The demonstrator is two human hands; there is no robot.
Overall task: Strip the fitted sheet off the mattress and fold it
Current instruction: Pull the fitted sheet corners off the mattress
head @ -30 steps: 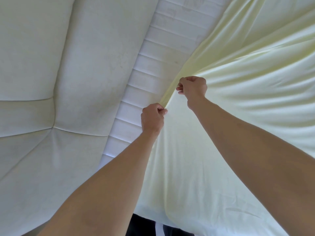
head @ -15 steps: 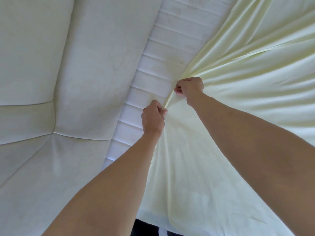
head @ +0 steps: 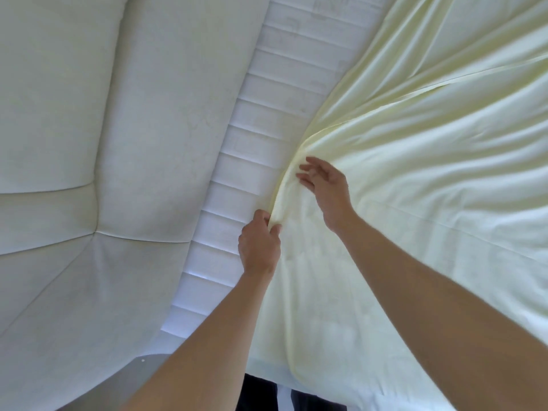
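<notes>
A pale yellow fitted sheet [head: 415, 179] covers the right side of the view, bunched into folds that run toward its edge. A strip of white quilted mattress [head: 267, 120] lies bare along that edge. My left hand [head: 259, 244] pinches the sheet's edge between thumb and fingers. Just beyond it, my right hand [head: 326, 185] hovers over the sheet with fingers spread and holds nothing.
A cream padded headboard [head: 89, 143] with stitched seams fills the left half, right against the mattress. A grey patch of floor [head: 145, 372] shows at the bottom left. Dark clothing [head: 258, 393] is visible below the sheet's near edge.
My right hand has let go of the sheet's edge and opened its fingers. My left hand keeps its pinch. The sheet's edge has pulled further off the mattress, baring a wider strip.
</notes>
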